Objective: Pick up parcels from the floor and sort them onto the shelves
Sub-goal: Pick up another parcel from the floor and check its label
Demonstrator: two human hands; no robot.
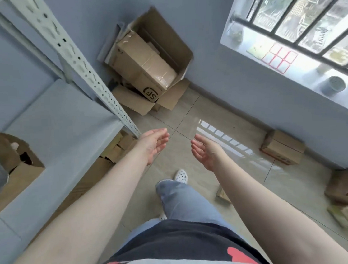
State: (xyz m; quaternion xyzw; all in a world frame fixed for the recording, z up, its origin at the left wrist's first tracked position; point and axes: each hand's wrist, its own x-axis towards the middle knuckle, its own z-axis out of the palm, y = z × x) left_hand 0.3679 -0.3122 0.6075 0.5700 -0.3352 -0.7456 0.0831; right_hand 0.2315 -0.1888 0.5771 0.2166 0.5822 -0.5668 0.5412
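My left hand [154, 143] and my right hand [205, 151] are stretched out in front of me, palms facing each other, fingers apart, holding nothing. They hover above the tiled floor [188, 119]. A small brown parcel [282, 150] lies on the floor by the right wall, to the right of my right hand. More parcels [343, 186] lie at the far right edge. The grey shelf [55, 133] is on my left, with an open cardboard box [15, 164] on it. Several small boxes [118, 148] sit under the shelf.
A large open carton [161, 42] with a taped box [144, 63] inside stands in the far corner. The white perforated shelf post [82, 66] runs diagonally beside my left hand. A barred window [303, 16] with a sill is on the right. My leg and shoe [181, 175] are below.
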